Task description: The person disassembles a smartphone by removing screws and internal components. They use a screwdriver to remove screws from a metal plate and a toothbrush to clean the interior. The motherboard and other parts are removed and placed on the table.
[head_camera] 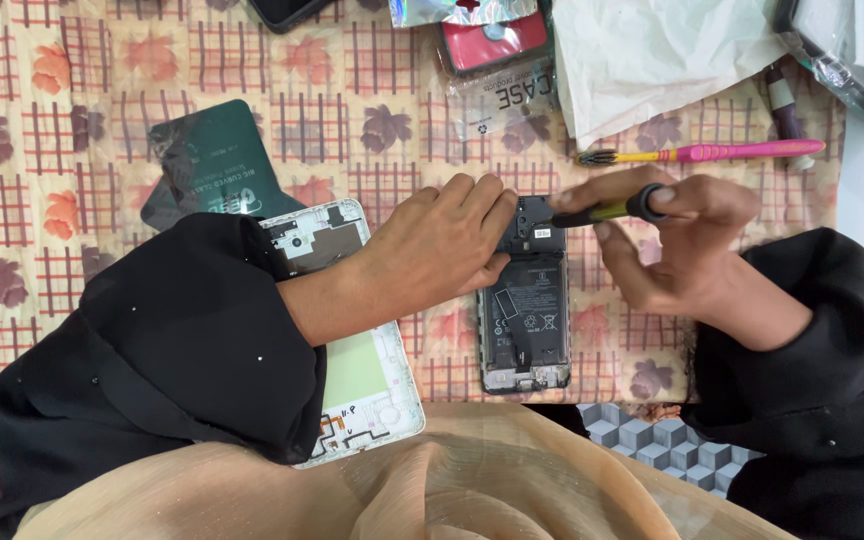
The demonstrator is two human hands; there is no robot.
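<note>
While the left hand (442,245) steadies the opened black phone (524,325), the right hand (677,245) grips a screwdriver (607,210).

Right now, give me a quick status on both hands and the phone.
Left hand pressing down on opened phone. Right hand gripping screwdriver, tip at phone's top. Toothbrush lies clear beyond.

A dark green flat package (214,160) lies left of the opened phone (524,320). A clear sleeve holding a red case (492,45) sits above it. White labels (542,232) mark the phone's black interior.
</note>
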